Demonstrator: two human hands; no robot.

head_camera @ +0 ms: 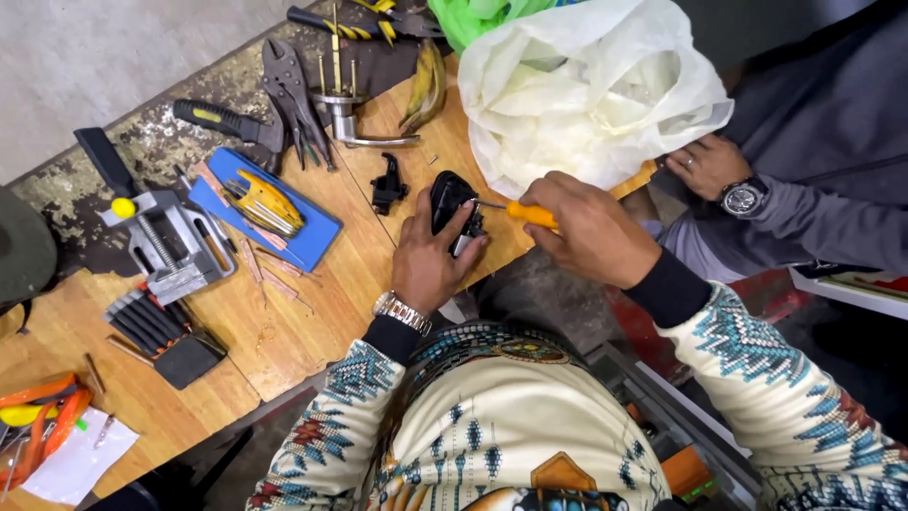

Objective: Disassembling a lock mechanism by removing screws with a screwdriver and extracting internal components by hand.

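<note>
A wooden workbench [284, 331] is full of tools. Close to the person, the left hand [430, 260] grips a small black part [451, 203] at the bench edge. The right hand [591, 232] is closed on an orange screwdriver [530, 215], its tip touching the part. It looks like a screw is being turned, and the tip must stay steady. Farther off lie locking pliers [288, 95] and a white plastic bag [586, 85]. Another person's hand [705, 163] rests beside the bag.

My small black plastic casing [448, 201] sits tilted at the wooden bench edge, its metal end facing me. My orange-handled slim screwdriver [526, 214] lies level, tip touching it.
</note>
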